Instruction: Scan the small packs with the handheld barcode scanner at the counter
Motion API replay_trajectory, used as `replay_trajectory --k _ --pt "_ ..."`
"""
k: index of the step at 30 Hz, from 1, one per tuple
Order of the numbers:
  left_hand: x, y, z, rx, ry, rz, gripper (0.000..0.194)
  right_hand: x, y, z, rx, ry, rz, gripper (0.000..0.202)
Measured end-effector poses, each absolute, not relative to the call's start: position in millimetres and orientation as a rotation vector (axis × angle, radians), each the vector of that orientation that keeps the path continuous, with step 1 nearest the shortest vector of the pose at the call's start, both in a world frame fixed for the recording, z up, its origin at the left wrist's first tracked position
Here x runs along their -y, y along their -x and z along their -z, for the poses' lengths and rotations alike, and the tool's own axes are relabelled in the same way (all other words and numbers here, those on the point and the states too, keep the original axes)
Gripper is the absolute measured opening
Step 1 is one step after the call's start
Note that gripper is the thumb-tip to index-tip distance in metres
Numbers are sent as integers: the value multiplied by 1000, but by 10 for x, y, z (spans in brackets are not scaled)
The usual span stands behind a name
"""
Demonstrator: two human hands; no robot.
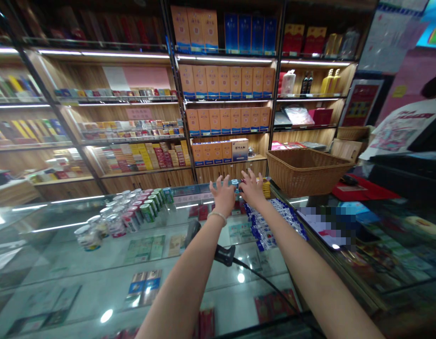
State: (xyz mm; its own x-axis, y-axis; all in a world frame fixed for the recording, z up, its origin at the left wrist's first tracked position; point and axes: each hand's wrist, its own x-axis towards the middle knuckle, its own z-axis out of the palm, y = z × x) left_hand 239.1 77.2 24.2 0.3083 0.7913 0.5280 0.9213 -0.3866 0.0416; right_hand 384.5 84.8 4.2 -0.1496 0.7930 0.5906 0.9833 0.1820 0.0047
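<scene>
The left grip and right grip reach out side by side above the tabletop, fingers spread and bent at the tips; I can't tell from here whether either is closed on anything. Small blue tops, perhaps of cans, sit right between the two, the spot both sets of fingers seem arranged around. Just beyond the right grip is a stack of yellow packs, and nearer the body from it blue-and-white sachets lie overlapped in rows, probably to keep them together. Below the left grip, partly under the forearm, a black scanner rests with its cord trailing off, presumably parked within easy reach. Left of the grips, cans stand grouped by colour, perhaps so kinds are easy to tell apart. Right of them are a wicker basket and, nearer, a phone; farther right is a person in a printed white shirt. Beyond the grips, orange boxes face outward, labels likely meant to show; their characters blur. One white box seems to read 洋河大曲. The pink sign carries Chinese writing too blurred for me.
</scene>
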Motion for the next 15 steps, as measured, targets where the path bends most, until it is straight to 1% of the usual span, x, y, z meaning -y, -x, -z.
replay_trajectory --k 6,15 --pt "-684 -2232 -471 1522 2297 707 24 -733 -3755 -242 1986 1610 564 16" --pt "-451 -1641 -941 1521 2354 744 21 -471 -3327 -693 1992 1540 472 16"
